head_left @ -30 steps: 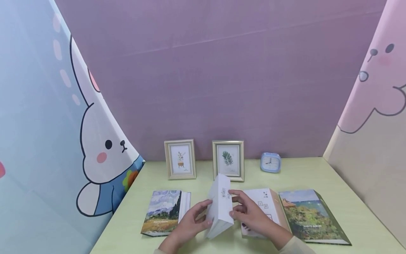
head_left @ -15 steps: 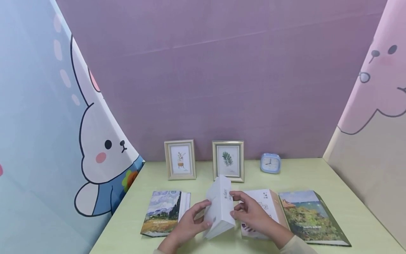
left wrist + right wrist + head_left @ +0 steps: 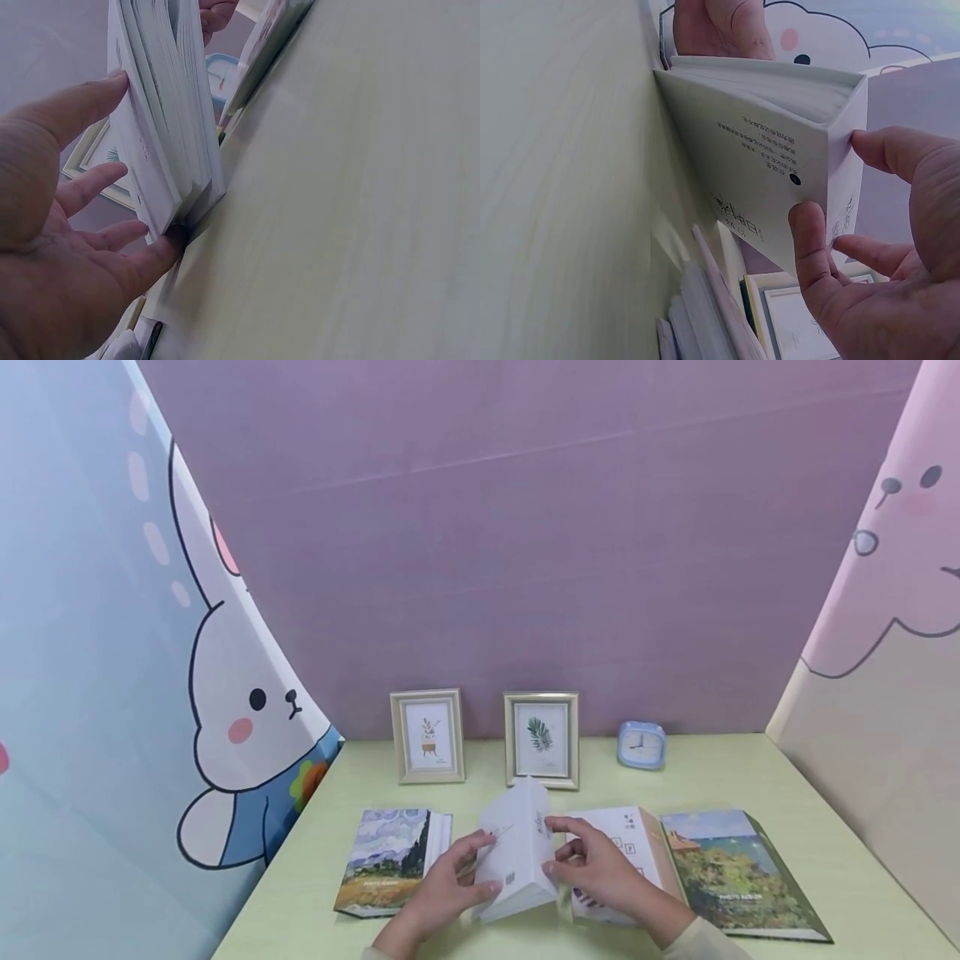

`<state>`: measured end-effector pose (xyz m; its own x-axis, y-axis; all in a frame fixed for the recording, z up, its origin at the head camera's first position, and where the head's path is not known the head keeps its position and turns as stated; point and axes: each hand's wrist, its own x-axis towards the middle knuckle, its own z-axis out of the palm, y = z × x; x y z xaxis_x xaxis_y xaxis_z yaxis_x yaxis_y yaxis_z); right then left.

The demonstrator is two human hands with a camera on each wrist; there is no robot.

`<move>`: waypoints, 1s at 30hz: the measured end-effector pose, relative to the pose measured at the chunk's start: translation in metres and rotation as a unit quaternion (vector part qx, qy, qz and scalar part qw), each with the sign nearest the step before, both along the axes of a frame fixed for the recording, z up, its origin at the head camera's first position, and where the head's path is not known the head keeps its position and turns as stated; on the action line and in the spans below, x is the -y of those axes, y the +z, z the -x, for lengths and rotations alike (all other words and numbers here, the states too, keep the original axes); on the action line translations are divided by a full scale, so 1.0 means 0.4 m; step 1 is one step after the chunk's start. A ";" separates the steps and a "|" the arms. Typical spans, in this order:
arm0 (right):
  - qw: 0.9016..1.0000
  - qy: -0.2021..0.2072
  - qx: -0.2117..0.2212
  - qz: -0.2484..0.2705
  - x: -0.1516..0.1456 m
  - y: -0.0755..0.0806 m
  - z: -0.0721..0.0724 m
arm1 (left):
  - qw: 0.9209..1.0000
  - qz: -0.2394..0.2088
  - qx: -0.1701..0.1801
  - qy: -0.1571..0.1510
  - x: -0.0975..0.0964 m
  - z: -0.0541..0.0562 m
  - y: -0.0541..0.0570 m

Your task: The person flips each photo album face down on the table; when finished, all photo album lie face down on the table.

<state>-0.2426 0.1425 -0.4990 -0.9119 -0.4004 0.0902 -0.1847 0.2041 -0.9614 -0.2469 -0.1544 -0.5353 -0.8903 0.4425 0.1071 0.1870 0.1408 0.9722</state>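
Note:
A white book [image 3: 516, 852] stands tilted between both hands over the table, its spine turned to the right. Dark writing marks the spine and front cover, and a barcode shows on the back. My left hand [image 3: 448, 875] holds its left side, fingertips on the cover; in the left wrist view one finger of the left hand [image 3: 82, 232] reaches the lower corner of the page edge. My right hand [image 3: 596, 867] grips the spine, with the thumb and fingers of the right hand [image 3: 900, 262] around it in the right wrist view. Slightly parted pages show in the left wrist view.
A landscape-covered photo album [image 3: 386, 864] lies left. A white patterned book [image 3: 656, 852] and a coastal photo album [image 3: 742, 872] lie right. Two picture frames [image 3: 427, 735], one a leaf-print frame [image 3: 542, 739], and a blue clock [image 3: 641, 745] stand at the back of the table [image 3: 720, 768].
The white book has turned between my hands, bringing more of its back cover and barcode into view. Its lower left edge has shifted slightly left. Both hands keep nearly the same place.

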 end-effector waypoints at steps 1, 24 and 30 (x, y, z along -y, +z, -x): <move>1.000 -0.004 -0.001 -0.005 0.000 0.001 0.000 | 1.000 0.000 -0.001 0.001 0.000 0.001 0.000; 0.998 0.036 0.006 -0.047 -0.005 -0.009 0.004 | 0.999 0.031 -0.002 0.036 0.011 0.013 -0.009; 0.997 0.035 0.000 -0.067 -0.006 -0.013 0.008 | 0.998 0.045 -0.010 0.038 0.011 0.012 -0.006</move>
<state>-0.2459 0.1450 -0.5042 -0.8813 -0.4715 0.0316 -0.2033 0.3181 -0.9260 -0.2517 -0.1588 -0.5376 -0.9201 0.3816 0.0877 0.1907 0.2411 0.9516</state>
